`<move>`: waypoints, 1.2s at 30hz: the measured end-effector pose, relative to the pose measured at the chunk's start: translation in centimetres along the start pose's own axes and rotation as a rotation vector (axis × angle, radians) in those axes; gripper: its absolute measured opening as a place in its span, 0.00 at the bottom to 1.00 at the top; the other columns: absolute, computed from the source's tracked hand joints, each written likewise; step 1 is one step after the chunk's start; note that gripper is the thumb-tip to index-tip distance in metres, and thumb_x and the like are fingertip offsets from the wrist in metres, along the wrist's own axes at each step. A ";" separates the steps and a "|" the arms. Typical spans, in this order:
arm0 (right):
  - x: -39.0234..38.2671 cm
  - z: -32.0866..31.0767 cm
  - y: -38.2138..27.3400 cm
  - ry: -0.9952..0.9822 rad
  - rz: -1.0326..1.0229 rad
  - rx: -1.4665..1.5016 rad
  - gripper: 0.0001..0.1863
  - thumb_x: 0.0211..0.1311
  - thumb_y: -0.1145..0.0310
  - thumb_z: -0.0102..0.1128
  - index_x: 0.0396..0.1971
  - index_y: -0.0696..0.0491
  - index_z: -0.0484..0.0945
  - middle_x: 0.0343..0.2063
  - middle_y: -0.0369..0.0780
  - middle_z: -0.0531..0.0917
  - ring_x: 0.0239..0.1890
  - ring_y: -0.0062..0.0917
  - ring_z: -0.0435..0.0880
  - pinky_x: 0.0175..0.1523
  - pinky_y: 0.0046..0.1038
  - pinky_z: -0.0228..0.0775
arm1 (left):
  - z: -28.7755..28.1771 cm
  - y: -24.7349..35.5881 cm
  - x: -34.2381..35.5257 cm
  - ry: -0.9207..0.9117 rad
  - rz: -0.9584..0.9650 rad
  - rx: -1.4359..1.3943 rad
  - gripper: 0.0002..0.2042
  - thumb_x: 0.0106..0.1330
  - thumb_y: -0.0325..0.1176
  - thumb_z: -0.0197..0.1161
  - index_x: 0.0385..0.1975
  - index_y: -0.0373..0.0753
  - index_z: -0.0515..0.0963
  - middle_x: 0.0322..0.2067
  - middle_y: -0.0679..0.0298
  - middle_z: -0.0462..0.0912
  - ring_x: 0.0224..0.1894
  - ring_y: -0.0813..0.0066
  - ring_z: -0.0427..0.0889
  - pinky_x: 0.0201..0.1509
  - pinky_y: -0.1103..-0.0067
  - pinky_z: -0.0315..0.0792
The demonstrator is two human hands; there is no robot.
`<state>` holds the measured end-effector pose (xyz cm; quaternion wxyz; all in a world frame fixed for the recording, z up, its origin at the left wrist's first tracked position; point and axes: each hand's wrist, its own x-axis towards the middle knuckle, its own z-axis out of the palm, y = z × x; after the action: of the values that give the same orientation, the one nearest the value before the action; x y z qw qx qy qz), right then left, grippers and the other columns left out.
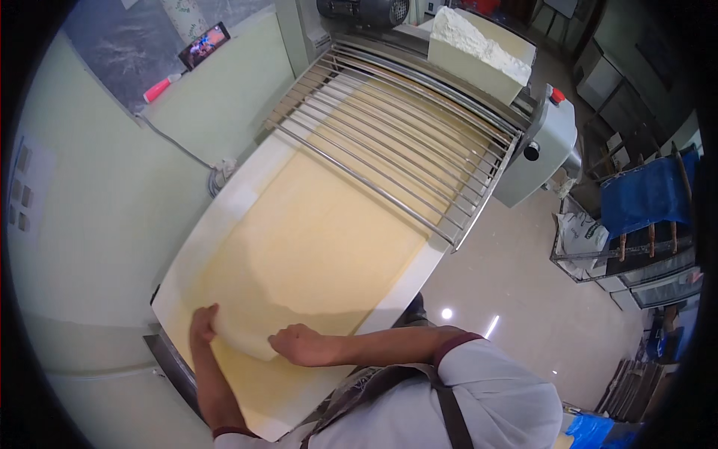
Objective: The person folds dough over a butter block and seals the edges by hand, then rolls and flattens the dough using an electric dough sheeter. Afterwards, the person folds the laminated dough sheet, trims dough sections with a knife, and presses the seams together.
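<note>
A long, thin sheet of pale yellow dough point(321, 232) lies on the white conveyor belt point(224, 217) of a dough sheeter and runs up under a tilted metal guard grille point(396, 142). The near end of the dough is folded back over itself. My left hand point(202, 325) grips the folded edge at its left side. My right hand point(299, 346) rests with fingers curled on the same folded edge, a little to the right.
The sheeter's grey housing point(550, 142) carries a red button point(557, 96) and a black knob. A flour-filled tray point(479, 49) sits on top. A pale green wall is at left, with a phone point(203, 43) propped up. A rack with blue cloth point(647, 194) stands right.
</note>
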<state>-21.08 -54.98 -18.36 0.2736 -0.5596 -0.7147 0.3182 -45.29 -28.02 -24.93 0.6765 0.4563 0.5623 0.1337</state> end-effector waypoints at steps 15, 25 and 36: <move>-16.6 -31.8 13.6 0.811 0.375 0.606 0.17 0.51 0.84 0.64 0.44 0.61 0.81 0.38 0.40 0.86 0.34 0.19 0.84 0.41 0.22 0.77 | 41.9 29.6 -4.4 -0.681 0.886 0.160 0.25 0.71 0.46 0.55 0.59 0.33 0.68 0.52 0.56 0.77 0.53 0.69 0.78 0.59 0.75 0.71; -20.8 -31.3 23.3 1.043 0.519 0.502 0.37 0.57 0.86 0.57 0.68 0.58 0.56 0.63 0.49 0.69 0.59 0.32 0.75 0.57 0.29 0.73 | 54.0 11.6 5.9 0.287 1.259 1.151 0.36 0.70 0.52 0.51 0.71 0.36 0.51 0.71 0.44 0.48 0.74 0.49 0.46 0.73 0.52 0.40; -29.7 -38.6 19.3 1.157 0.586 0.044 0.25 0.61 0.73 0.63 0.59 0.55 0.73 0.39 0.43 0.85 0.40 0.21 0.83 0.46 0.24 0.76 | 47.9 8.2 4.1 0.182 1.050 1.060 0.38 0.68 0.50 0.51 0.72 0.36 0.48 0.72 0.44 0.45 0.74 0.45 0.43 0.72 0.49 0.38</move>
<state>26.46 -74.90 -9.10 0.5277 -0.8067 -0.2628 0.0413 1.13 -43.07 -23.62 0.1642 0.9163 0.3137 0.1872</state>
